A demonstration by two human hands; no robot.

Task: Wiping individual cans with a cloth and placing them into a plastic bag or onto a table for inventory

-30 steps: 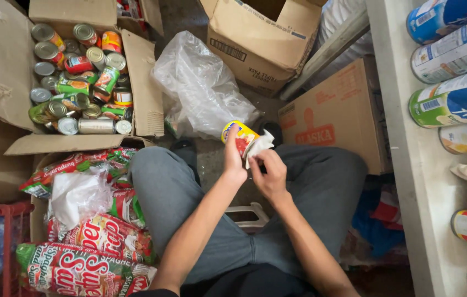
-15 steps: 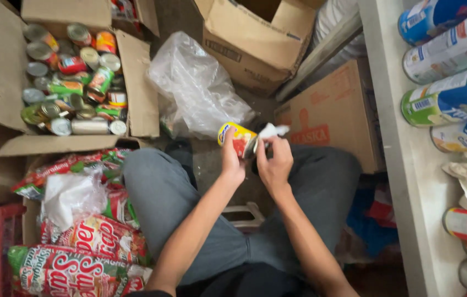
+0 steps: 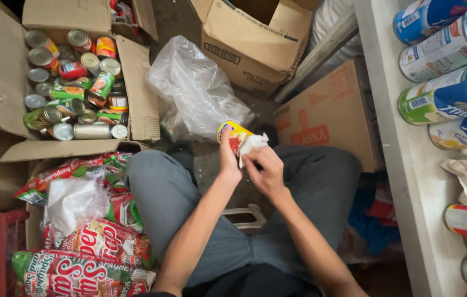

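My left hand (image 3: 228,157) grips a small yellow and red can (image 3: 232,132) and holds it up over my knees. My right hand (image 3: 263,170) presses a crumpled white cloth (image 3: 252,145) against the can's side. Both forearms reach forward from the bottom of the view across my grey trousers (image 3: 162,192). The can's lower half is hidden behind my fingers and the cloth.
An open cardboard box (image 3: 134,93) at the left holds several mixed cans. A clear plastic bag (image 3: 195,88) lies ahead, two more cardboard boxes (image 3: 255,44) beyond. Red and green pasta packets (image 3: 96,242) pile at lower left. A white shelf (image 3: 409,165) at right carries several cans and a rag.
The view has shifted slightly. My right hand has rubbed the cloth along the can, and both hands stay together at the same spot over my knees.
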